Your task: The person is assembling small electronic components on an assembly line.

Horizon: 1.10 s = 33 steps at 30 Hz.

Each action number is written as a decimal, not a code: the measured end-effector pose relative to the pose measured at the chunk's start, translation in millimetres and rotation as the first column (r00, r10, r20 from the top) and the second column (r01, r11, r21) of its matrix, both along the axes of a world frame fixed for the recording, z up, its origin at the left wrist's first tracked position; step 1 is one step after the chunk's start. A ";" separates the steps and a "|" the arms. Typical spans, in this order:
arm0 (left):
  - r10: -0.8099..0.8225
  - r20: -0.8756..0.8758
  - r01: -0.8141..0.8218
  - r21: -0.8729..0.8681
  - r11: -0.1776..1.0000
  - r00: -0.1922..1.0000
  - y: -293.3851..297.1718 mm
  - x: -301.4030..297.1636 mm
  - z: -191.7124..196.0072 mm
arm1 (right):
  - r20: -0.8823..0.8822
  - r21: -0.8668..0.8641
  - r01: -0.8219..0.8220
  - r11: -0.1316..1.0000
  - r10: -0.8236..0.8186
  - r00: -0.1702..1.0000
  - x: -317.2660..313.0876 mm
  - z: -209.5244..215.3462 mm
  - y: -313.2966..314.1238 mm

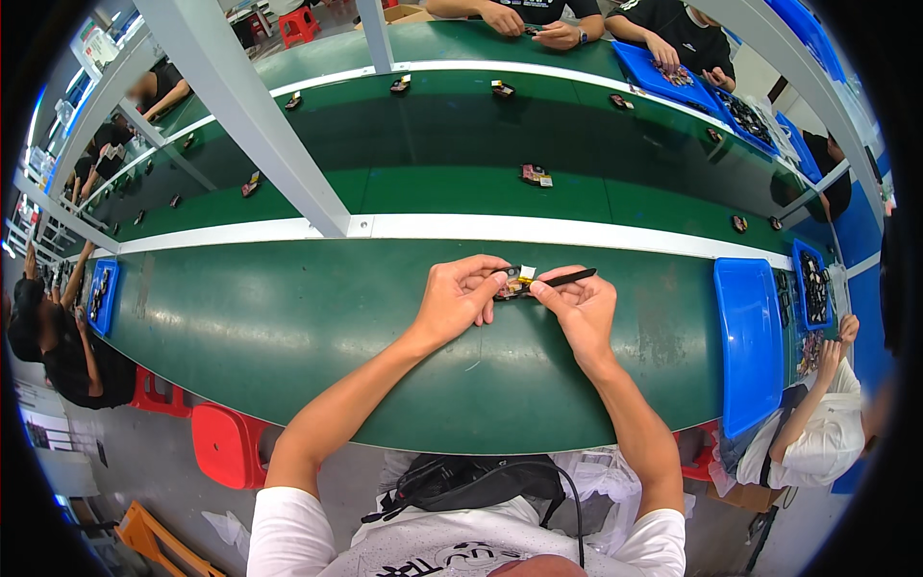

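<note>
Over the green table [385, 317], my left hand [460, 300] pinches a small black electronic assembly [519, 282] with white and yellow parts on it. My right hand [585, 310] is closed around a slim black stick-like tool [577, 276], one end of which sticks out past the fingers to the right. The right thumb and fingertips meet the assembly's right side. Both hands are close together, and the fingers cover part of the assembly. Whether the tool's other end touches it, I cannot tell.
Behind a white rail [481, 227], a green belt [433, 135] carries several similar assemblies, one of them [536, 175] just ahead. A white post [240, 106] rises at left. A blue tray [750, 337] lies to the right. Co-workers sit around; a red stool [226, 444] stands lower left.
</note>
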<state>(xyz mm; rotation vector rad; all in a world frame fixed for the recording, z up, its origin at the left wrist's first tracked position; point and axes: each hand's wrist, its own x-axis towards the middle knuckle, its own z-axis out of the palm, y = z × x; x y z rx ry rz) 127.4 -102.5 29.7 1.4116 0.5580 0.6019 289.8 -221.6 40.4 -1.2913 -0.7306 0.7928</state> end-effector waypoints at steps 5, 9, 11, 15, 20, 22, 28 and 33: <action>0.016 -0.044 -0.016 0.016 1.000 0.999 0.0 0.3 1.4 | 0.002 0.001 -0.015 1.000 0.015 1.000 0.3 -0.3 0.7; -0.015 -0.040 0.016 0.016 1.000 0.999 3.7 0.1 -2.3 | 0.016 0.015 -0.011 1.000 0.011 1.000 -2.2 1.5 0.3; -0.077 0.000 0.077 -0.026 0.997 0.997 6.0 -0.7 -2.3 | 0.018 0.024 -0.013 1.000 0.012 1.000 -2.4 0.7 -0.5; -0.129 0.030 0.131 -0.081 0.988 0.991 11.3 -2.2 -3.1 | 0.164 0.076 -0.010 0.997 -0.002 0.986 -1.7 -3.1 -3.2; -0.176 0.070 0.184 -0.135 0.974 0.982 11.9 -2.3 1.0 | 0.345 0.157 0.027 0.987 -0.080 0.935 -7.9 0.3 -5.5; -0.192 0.080 0.201 -0.135 0.970 0.978 13.1 -2.3 1.4 | 0.402 0.192 0.052 0.980 -0.127 0.907 -9.1 0.2 -5.7; -0.168 0.114 0.182 -0.131 0.975 0.979 10.9 -0.6 -3.3 | 0.440 0.200 0.063 0.978 -0.147 0.886 -8.3 -2.4 -5.6; -0.123 0.119 0.136 -0.107 0.985 0.985 7.2 0.2 -5.4 | 0.422 0.201 0.082 0.976 -0.161 0.892 -9.9 -1.9 -4.9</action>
